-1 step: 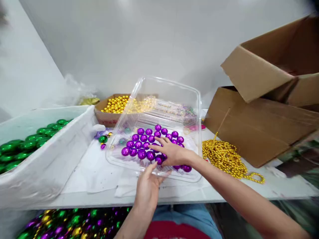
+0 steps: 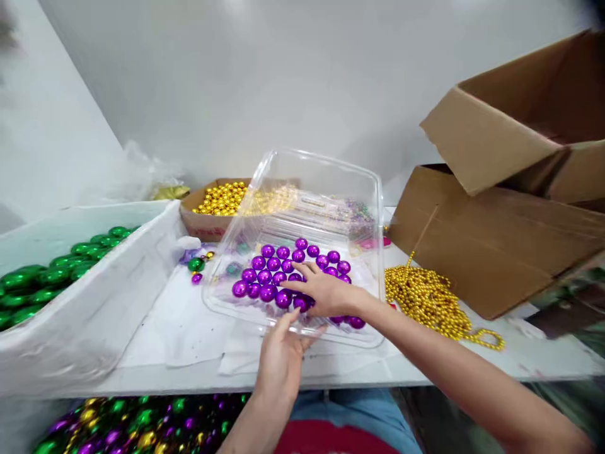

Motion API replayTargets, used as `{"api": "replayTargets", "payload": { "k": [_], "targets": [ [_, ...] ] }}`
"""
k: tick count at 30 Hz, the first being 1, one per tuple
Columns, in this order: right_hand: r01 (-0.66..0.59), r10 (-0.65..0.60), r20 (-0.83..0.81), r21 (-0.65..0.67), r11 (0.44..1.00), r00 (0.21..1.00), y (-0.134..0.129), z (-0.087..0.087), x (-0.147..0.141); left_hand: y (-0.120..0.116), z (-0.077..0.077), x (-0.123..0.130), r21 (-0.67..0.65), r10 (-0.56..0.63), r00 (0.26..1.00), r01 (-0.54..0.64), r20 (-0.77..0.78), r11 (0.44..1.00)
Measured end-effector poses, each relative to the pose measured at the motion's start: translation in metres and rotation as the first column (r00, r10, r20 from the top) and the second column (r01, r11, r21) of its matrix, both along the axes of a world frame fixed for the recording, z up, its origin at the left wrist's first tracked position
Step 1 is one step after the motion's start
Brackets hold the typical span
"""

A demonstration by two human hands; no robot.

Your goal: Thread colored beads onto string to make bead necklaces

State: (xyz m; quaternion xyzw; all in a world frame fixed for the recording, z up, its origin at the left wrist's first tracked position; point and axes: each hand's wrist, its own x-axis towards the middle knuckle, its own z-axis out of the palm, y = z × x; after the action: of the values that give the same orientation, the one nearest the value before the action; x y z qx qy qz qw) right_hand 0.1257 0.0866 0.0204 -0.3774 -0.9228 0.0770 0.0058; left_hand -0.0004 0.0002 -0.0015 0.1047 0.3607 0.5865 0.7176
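Observation:
A clear plastic tray (image 2: 331, 165) tilts up toward me over the table, and shiny purple balls (image 2: 267, 293) lie in its lower part. My left hand (image 2: 282, 353) grips the tray's near rim, thumb above and fingers showing through the plastic below. Among the balls rests my right hand (image 2: 326, 291), palm down with its fingers apart, touching some of them. It covers several balls, so whether any is held under the palm is hidden. More purple balls show to the right, beyond my right wrist.
A white-lined bin of green balls (image 2: 61, 268) stands left. Behind the tray is a carton of gold balls (image 2: 222, 198). Gold bead strings (image 2: 425, 302) lie right, beside stacked cardboard boxes (image 2: 486, 233). Mixed coloured beads (image 2: 142, 425) sit below the table edge (image 2: 189, 383).

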Motion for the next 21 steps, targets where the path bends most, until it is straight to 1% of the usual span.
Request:
{"api": "replayTargets", "payload": {
  "k": [3, 5, 7, 9, 10, 13, 14, 16, 17, 18, 19, 20, 21],
  "targets": [
    [-0.016, 0.014, 0.035, 0.061, 0.998, 0.999, -0.001, -0.010, -0.011, 0.001, -0.005, -0.002, -0.020, -0.016, 1.000, 0.017, 0.024, 1.000],
    [-0.013, 0.008, 0.048, 0.092, 0.996, 0.999, -0.001, -0.018, -0.018, 0.003, -0.008, -0.006, -0.036, 0.011, 1.000, -0.010, 0.026, 0.999],
    [0.027, -0.034, 0.055, 0.112, 0.993, 0.998, -0.001, -0.027, -0.023, 0.004, -0.011, -0.011, -0.071, 0.038, 0.999, -0.037, 0.012, 0.997],
    [0.076, -0.082, 0.044, 0.123, 0.989, 0.996, -0.002, -0.037, -0.028, 0.004, -0.013, -0.016, -0.109, 0.038, 0.999, -0.039, -0.010, 0.993],
    [0.088, -0.092, 0.027, 0.122, 0.989, 0.995, -0.004, -0.042, -0.031, 0.003, -0.015, -0.019, -0.125, 0.032, 0.999, -0.034, -0.022, 0.992],
    [0.069, -0.064, -0.067, 0.074, 0.995, 0.996, -0.007, -0.056, -0.038, 0.000, -0.021, -0.028, -0.147, 0.026, 0.997, -0.036, -0.074, 0.988],
    [0.071, -0.065, -0.111, 0.050, 0.996, 0.992, -0.006, -0.059, -0.042, 0.000, -0.023, -0.032, -0.155, 0.027, 0.995, -0.041, -0.092, 0.987],
    [0.108, -0.106, -0.228, -0.005, 0.994, 0.968, 0.001, -0.061, -0.049, -0.001, -0.026, -0.039, -0.180, 0.042, 0.990, -0.066, -0.132, 0.981],
    [0.133, -0.140, -0.314, -0.044, 0.990, 0.939, 0.007, -0.059, -0.052, 0.000, -0.026, -0.044, -0.200, 0.049, 0.987, -0.079, -0.153, 0.977],
    [0.154, -0.182, -0.418, -0.100, 0.983, 0.890, 0.016, -0.054, -0.054, 0.001, -0.026, -0.048, -0.215, 0.056, 0.984, -0.092, -0.168, 0.972],
    [0.157, -0.232, -0.530, -0.183, 0.970, 0.816, 0.026, -0.047, -0.053, 0.002, -0.025, -0.052, -0.225, 0.065, 0.982, -0.105, -0.180, 0.969],
    [0.132, -0.293, -0.632, -0.290, 0.948, 0.718, 0.036, -0.037, -0.049, 0.003, -0.024, -0.057, -0.227, 0.072, 0.979, -0.115, -0.191, 0.967],
    [0.072, -0.359, -0.709, -0.400, 0.914, 0.608, 0.046, -0.026, -0.042, 0.005, -0.021, -0.061, -0.224, 0.077, 0.976, -0.123, -0.204, 0.967]
  ]
}}
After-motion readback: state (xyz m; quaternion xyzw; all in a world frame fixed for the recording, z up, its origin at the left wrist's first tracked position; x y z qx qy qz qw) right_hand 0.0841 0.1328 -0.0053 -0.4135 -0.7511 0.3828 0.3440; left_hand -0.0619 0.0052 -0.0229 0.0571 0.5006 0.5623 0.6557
